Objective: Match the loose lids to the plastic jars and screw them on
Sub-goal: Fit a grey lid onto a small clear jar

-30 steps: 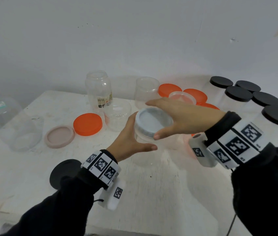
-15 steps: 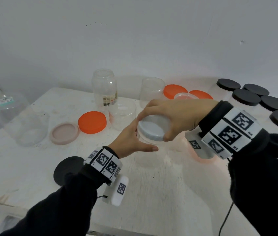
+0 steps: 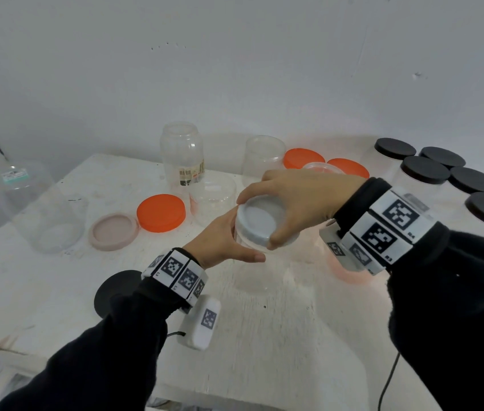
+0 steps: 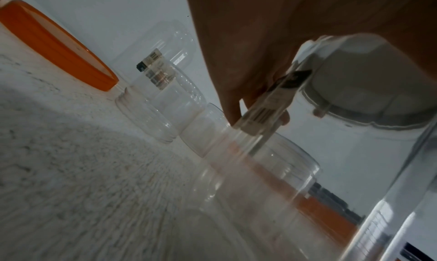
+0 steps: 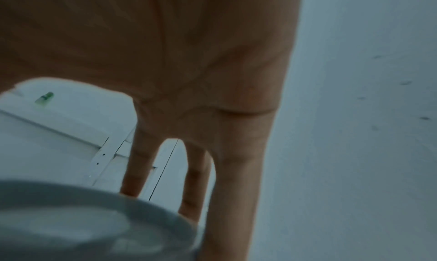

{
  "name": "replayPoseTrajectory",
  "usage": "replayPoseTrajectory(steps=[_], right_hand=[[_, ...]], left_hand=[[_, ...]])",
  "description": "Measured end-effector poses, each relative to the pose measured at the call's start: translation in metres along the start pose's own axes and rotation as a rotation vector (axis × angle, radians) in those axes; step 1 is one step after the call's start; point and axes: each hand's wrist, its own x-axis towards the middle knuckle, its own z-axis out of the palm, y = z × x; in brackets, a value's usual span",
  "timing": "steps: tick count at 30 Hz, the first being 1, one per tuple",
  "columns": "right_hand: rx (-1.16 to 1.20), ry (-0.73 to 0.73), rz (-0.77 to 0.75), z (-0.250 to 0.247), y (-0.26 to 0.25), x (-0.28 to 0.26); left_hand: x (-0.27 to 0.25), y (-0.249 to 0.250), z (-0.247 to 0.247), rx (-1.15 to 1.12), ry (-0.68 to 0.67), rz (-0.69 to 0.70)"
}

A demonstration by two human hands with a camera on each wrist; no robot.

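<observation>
A clear plastic jar (image 3: 260,271) stands at the middle of the white table (image 3: 279,336). My left hand (image 3: 223,243) grips its upper wall, thumb in front. A pale grey lid (image 3: 260,223) sits tilted on the jar's mouth, and my right hand (image 3: 297,203) holds the lid's rim from above with curled fingers and thumb. In the left wrist view the grey lid (image 4: 369,89) tops the jar (image 4: 307,199). In the right wrist view my fingers (image 5: 236,171) reach over the lid (image 5: 94,222).
Open clear jars (image 3: 183,154) (image 3: 263,157) (image 3: 212,198) stand behind. A loose orange lid (image 3: 160,213), a pink lid (image 3: 113,232) and a black lid (image 3: 110,292) lie at left. Orange-lidded jars (image 3: 304,158) and several black-lidded jars (image 3: 424,173) crowd the right. A large clear jar (image 3: 45,209) stands at far left.
My right hand has turned on the grey lid, fingers swinging round its rim. The left hand keeps its grip on the jar. The head view shifted slightly.
</observation>
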Motion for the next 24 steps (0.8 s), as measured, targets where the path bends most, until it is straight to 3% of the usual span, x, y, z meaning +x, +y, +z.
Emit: replayPoseTrajectory(steps=[5,9,13,24], right_hand=[[-0.079,0.065,0.023,0.005,-0.002,-0.002],[-0.024,0.042,-0.032,0.009,0.003,-0.006],[0.022,0.115,-0.08,0.019,0.003,-0.011],[0.013,0.213,-0.12,0.032,0.008,-0.012]], left_hand=[[-0.006,0.003,0.004,-0.004,0.005,0.007],[-0.008,0.004,0.003,-0.012,0.004,0.017],[-0.009,0.005,0.006,-0.035,0.005,0.024],[-0.013,-0.003,0.018,-0.018,0.149,0.064]])
